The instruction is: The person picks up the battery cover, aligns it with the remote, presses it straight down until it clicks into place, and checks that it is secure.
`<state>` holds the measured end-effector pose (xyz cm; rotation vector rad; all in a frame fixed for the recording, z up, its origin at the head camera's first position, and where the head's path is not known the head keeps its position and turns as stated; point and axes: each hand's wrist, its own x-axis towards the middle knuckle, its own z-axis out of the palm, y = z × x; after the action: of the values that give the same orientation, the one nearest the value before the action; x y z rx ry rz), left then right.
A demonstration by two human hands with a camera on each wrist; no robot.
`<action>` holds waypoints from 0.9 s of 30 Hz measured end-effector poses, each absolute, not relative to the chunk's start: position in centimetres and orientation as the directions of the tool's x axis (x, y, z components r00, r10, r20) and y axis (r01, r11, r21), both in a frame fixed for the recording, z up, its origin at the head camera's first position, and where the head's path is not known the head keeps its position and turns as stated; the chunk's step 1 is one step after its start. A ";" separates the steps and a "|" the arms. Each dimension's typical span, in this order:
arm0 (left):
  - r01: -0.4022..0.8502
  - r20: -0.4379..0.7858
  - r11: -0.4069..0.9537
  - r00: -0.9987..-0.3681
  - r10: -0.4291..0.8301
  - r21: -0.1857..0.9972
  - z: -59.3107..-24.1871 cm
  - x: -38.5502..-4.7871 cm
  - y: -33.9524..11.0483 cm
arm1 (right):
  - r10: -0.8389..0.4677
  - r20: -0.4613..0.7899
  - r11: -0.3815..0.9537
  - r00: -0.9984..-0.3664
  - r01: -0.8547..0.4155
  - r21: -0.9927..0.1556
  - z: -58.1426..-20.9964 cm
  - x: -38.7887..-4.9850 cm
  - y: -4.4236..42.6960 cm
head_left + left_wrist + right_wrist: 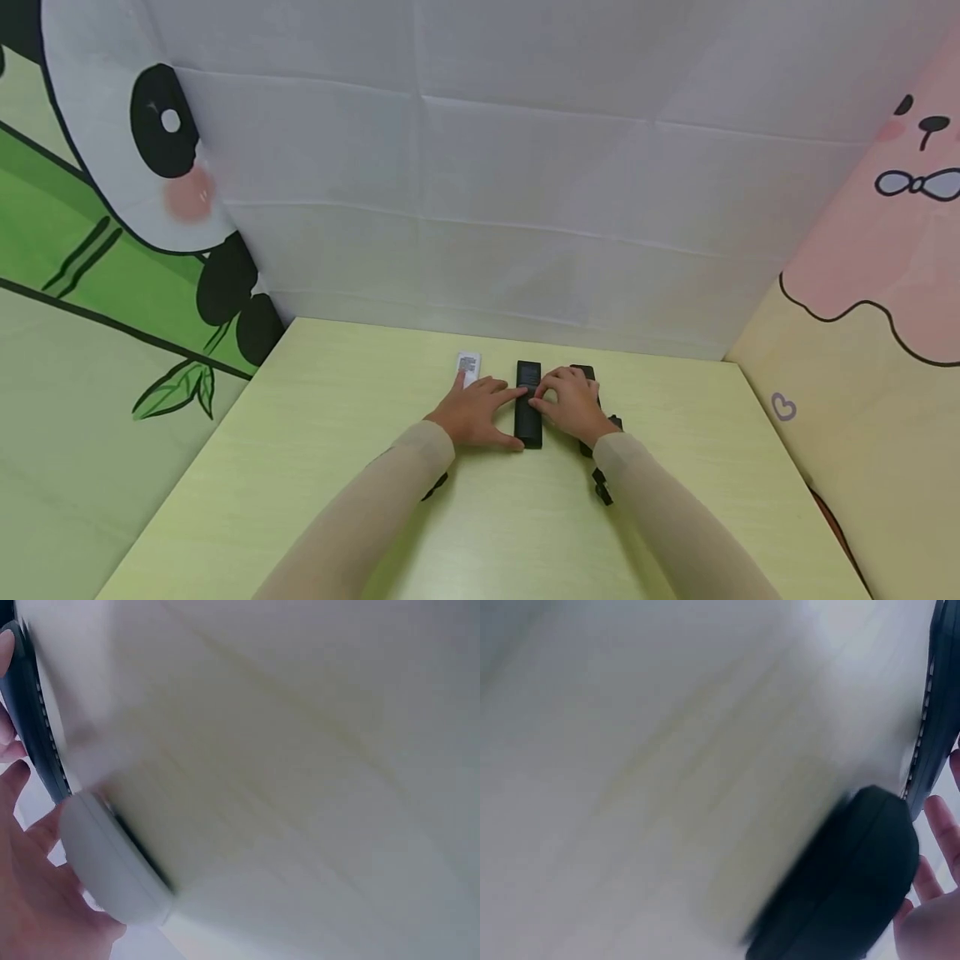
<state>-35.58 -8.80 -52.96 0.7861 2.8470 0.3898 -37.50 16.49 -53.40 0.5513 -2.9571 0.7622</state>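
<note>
A black remote control (528, 425) lies lengthwise on the table between the two hands. My left hand (472, 410) spreads over its left side, index fingertip touching its upper part and thumb at its lower left edge. From the right, my right hand (573, 404) reaches in with bent thumb and index finger meeting at the remote's right side; whether anything is pinched there is hidden. A white remote control (469, 363) with a printed label sits beyond the left hand, partly covered by it. Another black remote control (585, 368) lies partly under the right hand and wrist.
The pale yellow table (345, 400) meets a white cloth wall (487, 275) at the back. Printed side panels stand left and right, the left with a panda. Black straps (602, 487) show at the wrists. A dark cable (843, 542) runs along the right edge.
</note>
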 end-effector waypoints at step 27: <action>0.524 -0.052 0.812 -0.831 0.553 0.255 -52.7 -36.2 -5.8 | -0.290 0.131 0.817 -0.948 -0.316 -0.482 -53.2 -37.3 19.8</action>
<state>-36.17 -5.82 -52.67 0.8575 2.8715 0.3500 -37.26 19.79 -53.22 0.4914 -2.9447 0.7953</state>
